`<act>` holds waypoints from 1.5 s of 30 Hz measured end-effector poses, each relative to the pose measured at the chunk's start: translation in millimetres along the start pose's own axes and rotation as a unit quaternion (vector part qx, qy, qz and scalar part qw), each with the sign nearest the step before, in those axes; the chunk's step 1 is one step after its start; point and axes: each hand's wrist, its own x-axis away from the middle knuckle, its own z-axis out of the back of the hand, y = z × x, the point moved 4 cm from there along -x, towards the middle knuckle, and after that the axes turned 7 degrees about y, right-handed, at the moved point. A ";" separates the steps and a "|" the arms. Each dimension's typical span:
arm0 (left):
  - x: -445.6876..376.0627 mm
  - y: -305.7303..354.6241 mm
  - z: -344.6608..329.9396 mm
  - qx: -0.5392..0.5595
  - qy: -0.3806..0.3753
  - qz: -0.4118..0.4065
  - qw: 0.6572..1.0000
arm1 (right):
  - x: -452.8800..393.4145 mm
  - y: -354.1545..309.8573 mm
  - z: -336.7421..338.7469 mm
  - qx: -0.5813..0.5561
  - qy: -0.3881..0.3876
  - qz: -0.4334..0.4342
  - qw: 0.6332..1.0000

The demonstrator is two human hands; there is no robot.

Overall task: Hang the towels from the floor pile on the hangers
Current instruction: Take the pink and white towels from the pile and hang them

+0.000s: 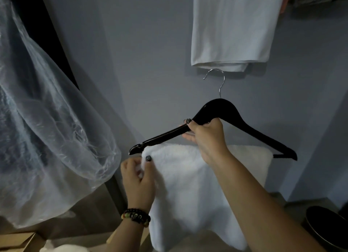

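- Nearest us, at the bottom left edge, we are seeing a pale fluffy heap (69, 249) on the floor; we are judging it to be the pile that is waiting, though little of it is showing.
- Our left hand (138, 180), with a beaded bracelet (136, 217) at the wrist, is pinching the left edge of the white towel (188, 191) just under the hanger's left tip.
- Our right hand (205, 136) is curling round the left shoulder of the black hanger (222, 110), holding it in the air with its hook free.
- The towel is draping over the hanger's bar, so we are reckoning this one is nearly on and only hooking it up is remaining.
- Farther off, a white cloth (231, 29) is hanging high against the wall, seemingly done.
- To the left, a clear plastic cover (47, 129) is hanging beside us.
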 end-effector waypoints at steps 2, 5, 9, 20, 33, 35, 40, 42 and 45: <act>4.0 2.4 -5.5 0.024 -0.023 0.018 0.999 | 1.8 -1.8 1.6 0.007 -0.009 0.010 1.000; 12.3 11.0 -9.9 0.041 -0.028 0.011 0.999 | 2.8 -4.4 4.6 0.023 -0.027 0.022 0.999; 12.6 6.8 -13.1 0.031 0.016 0.066 0.997 | 1.4 -5.5 12.4 0.040 -0.032 0.036 0.998; 19.0 42.6 -16.1 -0.191 -0.149 -0.218 0.945 | 21.0 19.7 26.4 0.109 -0.071 -0.025 0.991; 33.4 37.2 -1.3 -0.243 -0.204 -0.279 0.906 | 20.1 13.1 158.2 0.251 0.156 0.125 0.947; 29.6 39.9 3.5 -0.247 -0.196 -0.278 0.907 | 16.1 25.2 188.6 0.309 0.231 0.106 0.916; 27.3 49.7 9.3 -0.257 -0.191 -0.291 0.902 | 10.5 53.3 182.8 0.294 0.106 0.057 0.948; 22.6 45.4 14.0 -0.245 -0.190 -0.259 0.915 | 8.0 41.3 181.1 0.292 0.111 0.111 0.943; 18.8 36.2 15.9 -0.238 -0.191 -0.215 0.928 | -2.9 27.3 185.5 0.283 0.137 0.143 0.939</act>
